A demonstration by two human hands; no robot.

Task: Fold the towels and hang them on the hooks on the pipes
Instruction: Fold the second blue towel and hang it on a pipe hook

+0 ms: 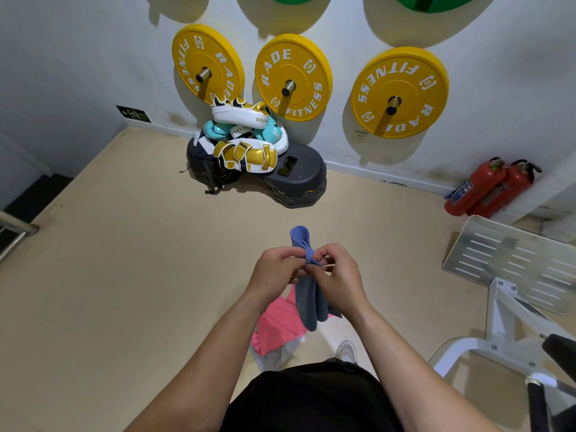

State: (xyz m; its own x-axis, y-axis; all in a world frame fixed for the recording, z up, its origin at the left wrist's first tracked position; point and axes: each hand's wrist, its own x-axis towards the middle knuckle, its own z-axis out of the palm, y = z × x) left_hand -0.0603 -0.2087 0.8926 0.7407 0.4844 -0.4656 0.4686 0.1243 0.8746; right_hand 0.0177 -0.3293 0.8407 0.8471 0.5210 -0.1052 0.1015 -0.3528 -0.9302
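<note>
Blue towel (307, 304) pinched at gathered top by fingers of left hand (274, 269) and right hand (339, 275); risks unravelling onto near pink towel (280, 325) through any slackened pinch.

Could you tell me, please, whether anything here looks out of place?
A pink towel lies crumpled over a grey cloth, apparently on the floor, below the blue towel that the left hand and right hand pinch. Two red fire extinguishers lean tilted against the wall rather than standing upright.
</note>
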